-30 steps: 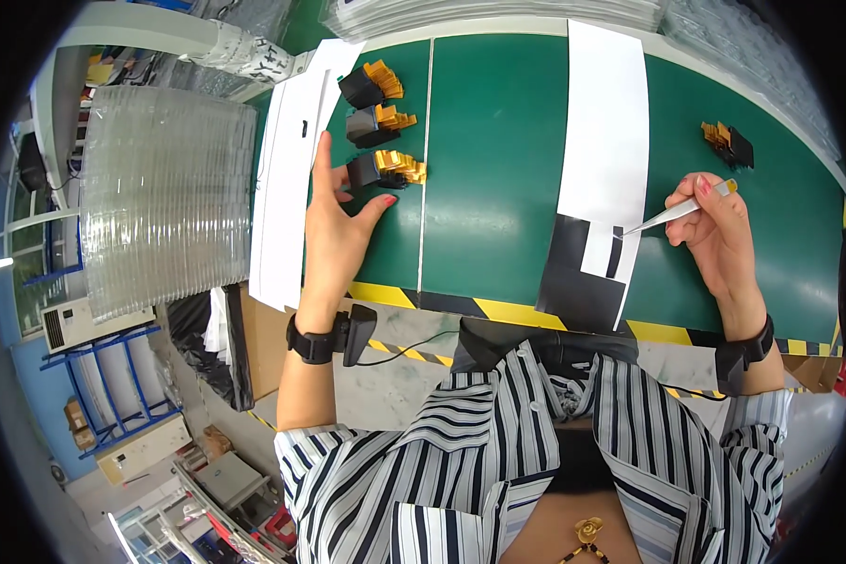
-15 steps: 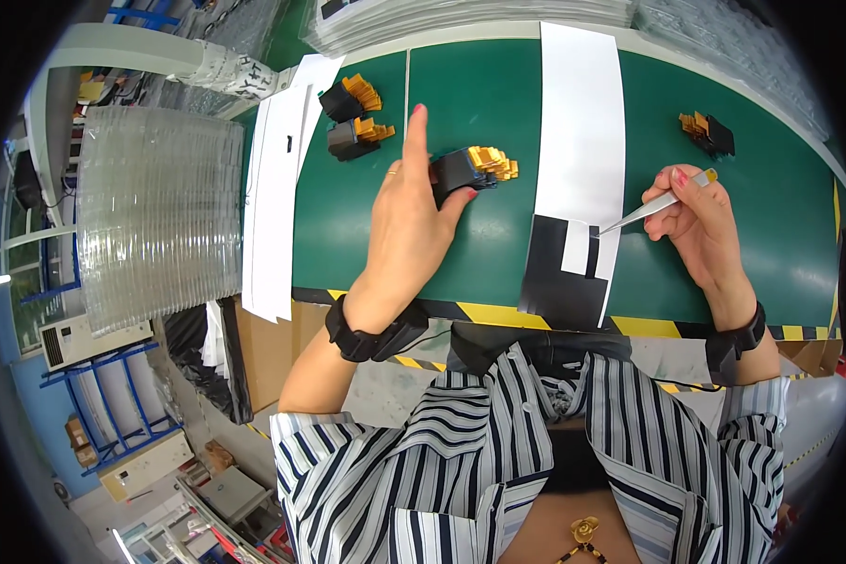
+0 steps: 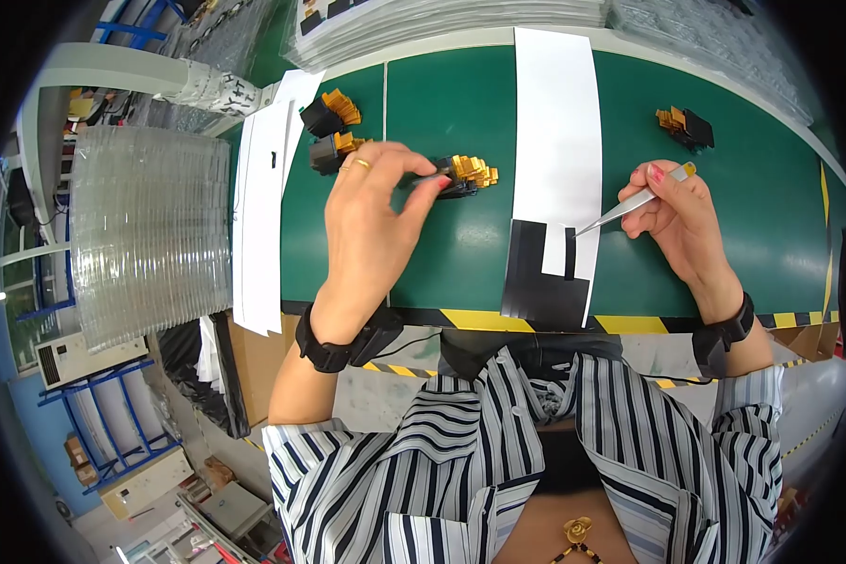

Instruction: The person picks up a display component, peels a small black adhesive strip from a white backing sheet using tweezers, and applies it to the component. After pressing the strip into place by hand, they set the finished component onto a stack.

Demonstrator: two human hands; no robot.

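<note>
My left hand (image 3: 371, 211) has its thumb and index finger pinched at the left end of a stack of flat black parts with gold, ribbon-like tails (image 3: 470, 176). Whether a single part is between the fingertips is hidden. In my right hand (image 3: 675, 216) is a pair of metal tweezers (image 3: 630, 204), slanting down to the left. Their tips meet the upper end of a narrow black strip (image 3: 570, 256). That strip lies over the near end of a long white sheet (image 3: 556, 122), beside black film (image 3: 526, 273) with a white cut-out area.
Two similar stacks, one farther (image 3: 321, 118) and one nearer (image 3: 323, 155), sit left of my left hand. Another stack (image 3: 691, 129) is at the far right. White sheets (image 3: 261, 216) and clear plastic trays (image 3: 155, 226) stand at the left. Yellow-black tape (image 3: 484, 321) marks the table's front edge.
My left hand's raised index finger has bent down into a pinch at the stack's left end. The tweezers stay at the black strip. The whole view has shifted slightly.
</note>
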